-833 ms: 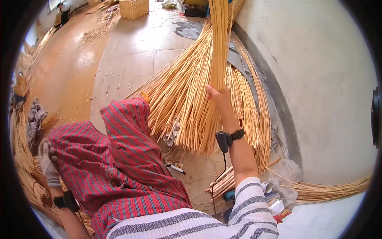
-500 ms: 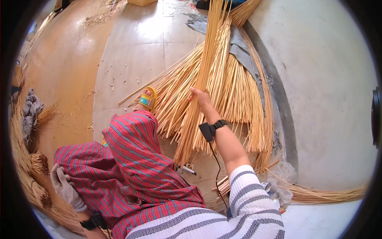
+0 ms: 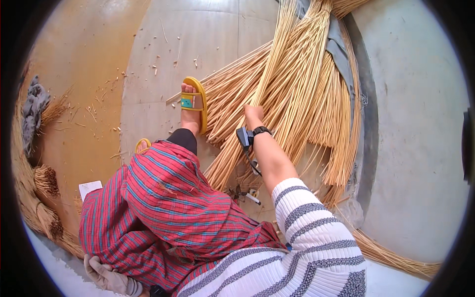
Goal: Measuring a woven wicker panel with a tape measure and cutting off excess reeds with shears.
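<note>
Stick bundle slanted further, clasped inside right fingers

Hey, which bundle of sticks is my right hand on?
The slim bundle slanting over the fanned pile: your right hand grips it, while the far-left bundles lie well away.

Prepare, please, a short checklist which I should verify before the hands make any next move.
1. Right hand closed on the held bundle of thin canes: ok.
2. Grip on the bundle's far side: cannot tell, hidden.
3. Held bundle apart from the cane pile: not ok, it overlaps it in view.
4. Gloved left hand free of canes: ok, beside the red striped cloth.
</note>
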